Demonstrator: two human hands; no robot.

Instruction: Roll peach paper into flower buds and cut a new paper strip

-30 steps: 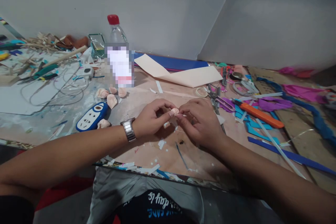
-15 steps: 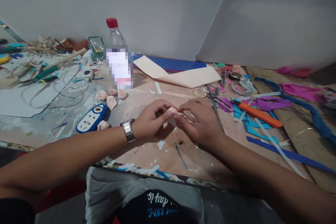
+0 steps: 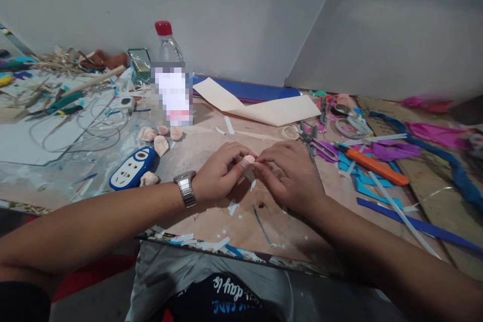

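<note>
A small crumpled piece of pale peach paper (image 3: pixel 248 160) is pinched above the middle of the table. My left hand (image 3: pixel 221 172), with a metal-banded watch (image 3: pixel 186 188) at the wrist, closes thumb and fingers on it from the left. From the right, my right hand (image 3: pixel 290 173) pinches its other side, the fingertips of both hands almost meeting. Most of the piece is hidden by the fingers. Similar peach folded pieces (image 3: pixel 161 145) lie in a cluster left of my left hand, beside a blue-and-white power strip (image 3: pixel 133 168).
Behind stand a red-capped bottle (image 3: pixel 171 53) and a folded cream paper strip (image 3: pixel 277 113). To the right lie an orange utility knife (image 3: pixel 372 165), scissors (image 3: pixel 317 143) and coloured scraps. Pliers (image 3: pixel 62 108), a white cable (image 3: pixel 121 131) and sticks clutter the left. The table's front edge (image 3: pixel 241 251) is near.
The fingertips have drawn closer together around the peach piece, and less of it shows between them. The view has shifted slightly; the things on the table lie as before.
</note>
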